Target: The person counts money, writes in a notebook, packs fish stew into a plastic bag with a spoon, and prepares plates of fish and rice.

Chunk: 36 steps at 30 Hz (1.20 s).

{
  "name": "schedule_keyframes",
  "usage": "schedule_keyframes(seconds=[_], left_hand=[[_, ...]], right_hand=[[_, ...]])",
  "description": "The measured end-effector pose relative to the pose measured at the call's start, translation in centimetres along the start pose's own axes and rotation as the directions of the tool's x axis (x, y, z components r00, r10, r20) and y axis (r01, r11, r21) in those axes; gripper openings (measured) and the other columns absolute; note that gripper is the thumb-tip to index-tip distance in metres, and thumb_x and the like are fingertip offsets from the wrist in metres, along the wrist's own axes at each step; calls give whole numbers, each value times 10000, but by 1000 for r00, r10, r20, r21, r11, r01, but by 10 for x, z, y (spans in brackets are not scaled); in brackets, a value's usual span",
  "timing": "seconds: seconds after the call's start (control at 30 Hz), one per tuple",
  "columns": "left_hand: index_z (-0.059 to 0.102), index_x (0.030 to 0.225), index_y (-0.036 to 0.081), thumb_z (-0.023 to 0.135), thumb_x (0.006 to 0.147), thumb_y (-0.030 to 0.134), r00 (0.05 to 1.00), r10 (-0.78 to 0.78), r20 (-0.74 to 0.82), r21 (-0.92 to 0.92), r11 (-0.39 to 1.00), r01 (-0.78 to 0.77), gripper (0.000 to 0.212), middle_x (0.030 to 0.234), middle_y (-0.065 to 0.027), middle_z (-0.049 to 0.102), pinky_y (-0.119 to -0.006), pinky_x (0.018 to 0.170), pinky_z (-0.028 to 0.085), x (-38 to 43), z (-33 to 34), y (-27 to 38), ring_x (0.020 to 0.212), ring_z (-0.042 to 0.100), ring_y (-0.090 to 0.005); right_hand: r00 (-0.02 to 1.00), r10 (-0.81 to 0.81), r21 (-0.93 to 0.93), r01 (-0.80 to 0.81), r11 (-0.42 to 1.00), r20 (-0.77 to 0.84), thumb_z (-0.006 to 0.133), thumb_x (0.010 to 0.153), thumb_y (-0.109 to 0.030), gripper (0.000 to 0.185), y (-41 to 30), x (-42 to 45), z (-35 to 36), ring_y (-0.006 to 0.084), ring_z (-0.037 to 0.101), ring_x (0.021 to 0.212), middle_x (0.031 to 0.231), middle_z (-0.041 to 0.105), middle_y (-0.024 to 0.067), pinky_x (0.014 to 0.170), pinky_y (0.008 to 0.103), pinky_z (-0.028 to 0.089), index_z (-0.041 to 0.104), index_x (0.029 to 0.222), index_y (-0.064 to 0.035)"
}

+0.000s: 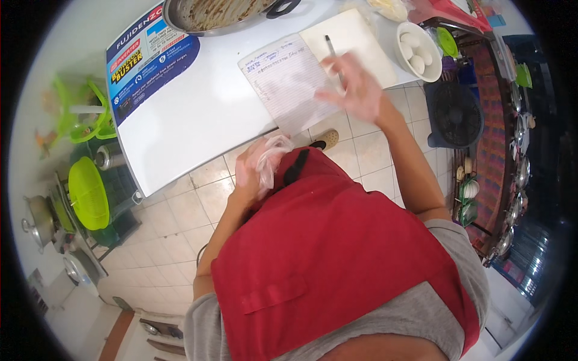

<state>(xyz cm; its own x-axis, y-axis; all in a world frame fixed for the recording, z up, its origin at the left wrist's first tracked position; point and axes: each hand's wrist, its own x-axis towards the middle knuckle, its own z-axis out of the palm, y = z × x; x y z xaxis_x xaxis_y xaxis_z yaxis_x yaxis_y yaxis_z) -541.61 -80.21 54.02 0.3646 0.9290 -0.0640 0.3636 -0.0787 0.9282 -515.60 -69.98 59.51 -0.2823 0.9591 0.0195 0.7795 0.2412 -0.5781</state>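
Near the front edge of the white surface, my left hand is closed on a crumpled clear plastic bag. Over the right side of an open ruled notebook is my right hand, blurred, its fingers apart. A pen lies on the notebook's blank page, its lower part behind my fingers; whether they touch it is unclear. Handwriting covers part of the ruled page. To the right of the notebook, a white bowl holds several eggs. I wear a red apron.
A used metal pan with a dark handle stands at the back of the white freezer-like top, beside a printed blue sticker. On the right are a dark fan and a rack with pot lids. A green basket is at left.
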Motion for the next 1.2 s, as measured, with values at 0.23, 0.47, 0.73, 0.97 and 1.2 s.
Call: schedule_keyframes(seconds=[0.23, 0.47, 0.73, 0.97, 1.2], left_hand=[[532, 1339, 187, 703, 808, 353, 826, 548, -134, 337, 809, -482, 582, 1398, -179, 397, -495, 965, 414, 32, 12, 46, 1250, 407, -378], [146, 1512, 127, 852, 650, 381, 943, 328, 58, -114, 941, -320, 1142, 1421, -193, 416, -480, 1076, 341, 27, 5, 73, 1296, 412, -407], [452, 1329, 65, 683, 810, 209, 896, 287, 340, -20, 954, -298, 587, 996, -190, 654, -436, 909, 469, 24, 26, 42, 922, 621, -385], [630, 1070, 54, 654, 805, 198, 944, 223, 243, 416, 855, -309, 303, 732, -220, 637, -428, 770, 506, 22, -12, 11, 731, 632, -375], [559, 1145, -88, 641, 847, 447, 964, -179, -199, 509, 822, 258, 618, 736, -250, 654, -461, 680, 507, 16, -41, -2, 716, 652, -409]], right_hand=[[893, -229, 708, -128, 695, 386, 720, 797, -277, 544, -55, -63, 58, 263, 616, 983, 1115, 599, 151, 827, 360, 509, 528, 1277, -108], [860, -186, 778, -311, 546, 475, 655, 858, -230, 268, -63, -69, 4, 231, 634, 937, 1050, 645, 122, 788, 338, 498, 642, 1068, -65], [954, -272, 601, 146, 786, 124, 600, 914, -263, 244, -51, -85, -4, 118, 592, 717, 786, 639, 32, 635, 270, 472, 653, 987, -35], [962, 121, 181, -168, 969, 245, 601, 871, -478, 479, -41, 14, 18, 243, 654, 732, 773, 681, 146, 697, 362, 514, 685, 884, -6], [960, 25, -206, 34, 978, 279, 626, 776, -537, 557, -69, 83, 111, 329, 653, 926, 971, 678, 204, 836, 406, 523, 687, 978, -21]])
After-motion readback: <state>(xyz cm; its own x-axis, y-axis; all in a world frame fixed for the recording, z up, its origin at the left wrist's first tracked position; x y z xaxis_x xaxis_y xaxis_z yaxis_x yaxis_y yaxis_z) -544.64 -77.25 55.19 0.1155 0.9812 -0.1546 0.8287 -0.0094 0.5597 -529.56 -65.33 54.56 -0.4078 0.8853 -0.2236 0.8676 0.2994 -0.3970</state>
